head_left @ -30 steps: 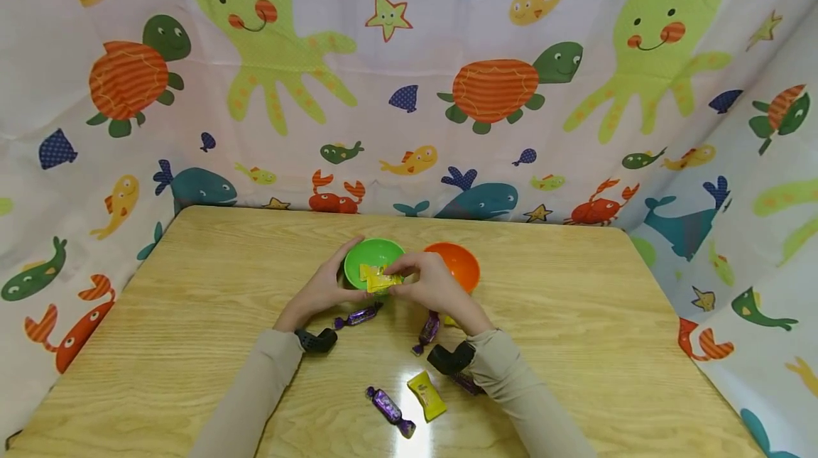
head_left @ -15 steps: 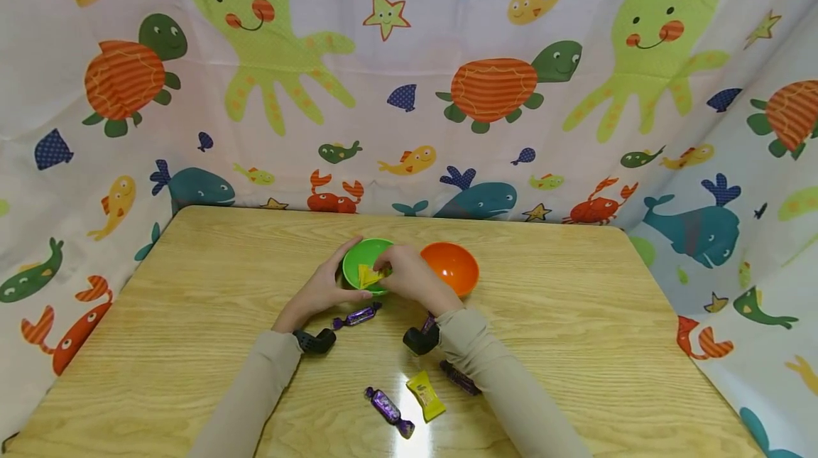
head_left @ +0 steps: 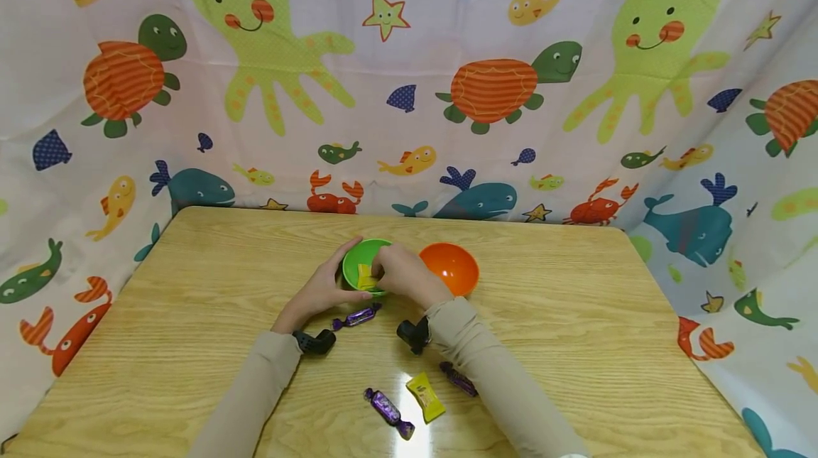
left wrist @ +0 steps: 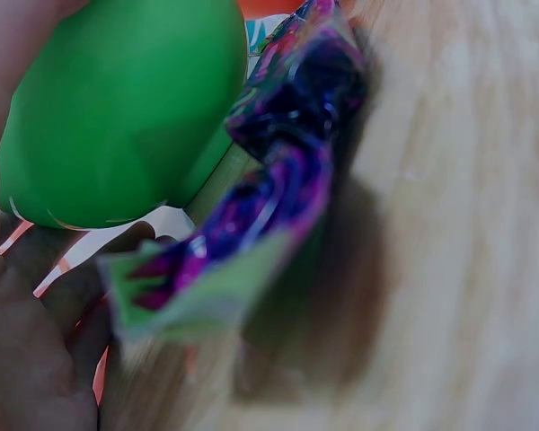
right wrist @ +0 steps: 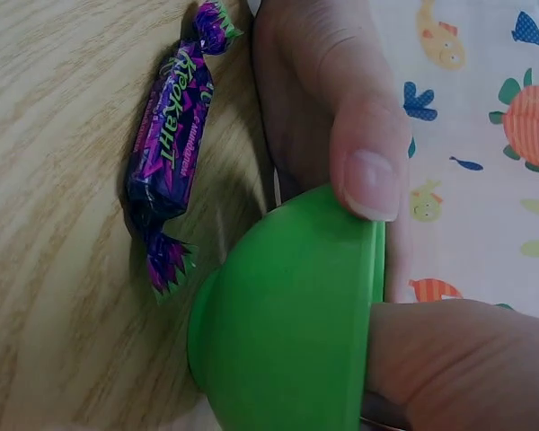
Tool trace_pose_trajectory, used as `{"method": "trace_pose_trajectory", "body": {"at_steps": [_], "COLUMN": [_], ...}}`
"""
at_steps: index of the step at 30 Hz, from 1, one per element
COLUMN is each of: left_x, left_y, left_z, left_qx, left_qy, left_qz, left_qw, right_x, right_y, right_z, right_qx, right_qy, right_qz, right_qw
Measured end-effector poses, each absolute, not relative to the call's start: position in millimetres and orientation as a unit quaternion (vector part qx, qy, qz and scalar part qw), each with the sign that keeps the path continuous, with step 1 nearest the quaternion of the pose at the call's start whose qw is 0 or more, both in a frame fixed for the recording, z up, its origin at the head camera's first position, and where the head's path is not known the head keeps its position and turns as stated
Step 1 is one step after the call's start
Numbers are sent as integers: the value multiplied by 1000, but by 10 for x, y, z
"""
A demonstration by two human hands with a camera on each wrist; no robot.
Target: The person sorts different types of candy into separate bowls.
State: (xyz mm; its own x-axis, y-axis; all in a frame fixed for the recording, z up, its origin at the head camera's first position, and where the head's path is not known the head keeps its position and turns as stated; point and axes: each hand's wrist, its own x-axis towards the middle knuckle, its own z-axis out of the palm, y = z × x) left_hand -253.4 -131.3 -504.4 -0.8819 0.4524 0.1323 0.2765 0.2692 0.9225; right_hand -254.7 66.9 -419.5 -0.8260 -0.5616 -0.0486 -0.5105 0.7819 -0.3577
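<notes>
My left hand (head_left: 324, 286) holds the green bowl (head_left: 358, 256) from its left side, the thumb over the near rim and the other fingers around the far side. In the right wrist view that thumb presses on the bowl's rim. Inside the bowl lies a yellow-wrapped candy (head_left: 365, 277). My right hand (head_left: 404, 273) reaches in over the right rim, its fingertips down in the bowl beside the candy. Those fingertips are hidden, and I cannot tell whether they hold anything. Just in front of the bowl lies a purple-wrapped candy (head_left: 356, 317), large in the left wrist view.
An orange bowl (head_left: 459, 272) stands right of the green one, partly behind my right hand. Nearer on the wooden table (head_left: 575, 316) lie two purple-wrapped candies, one (head_left: 390, 413) in front and one (head_left: 459, 378) by my right sleeve, with a yellow-wrapped candy (head_left: 425, 397) between them.
My right hand, which pinched a yellow candy over the near rim, has moved left and down into the green bowl. Its forearm now covers candies seen before. My left hand stays put.
</notes>
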Motion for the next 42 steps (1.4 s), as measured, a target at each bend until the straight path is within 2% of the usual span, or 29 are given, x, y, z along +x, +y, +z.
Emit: {"method": "trace_pose_trajectory", "body": {"at_steps": [11,18,27,42], "left_x": [-2534,-2537,-2538,-2551], "left_y": [-1319,-1295,-1295,-1307], "left_z": [-5051,-5040,-5049,-5068], "left_qx": [233,236,234,244], "left_qy": [792,792,800,796], "left_qz": [559,559,549,551], "left_qw": [77,73,65,59], "right_x": [-2541,-2411,-2104,-1774], "right_y": [782,1067,1463,2126], "right_z": [-4087,-3840,-3637,-3935], "right_qx": [-286,-283,-306,-223], "right_qy": [934,909,888,884], "right_qz": [-192,-288,-343,-409], "right_qw": [90,98,31,-31]}}
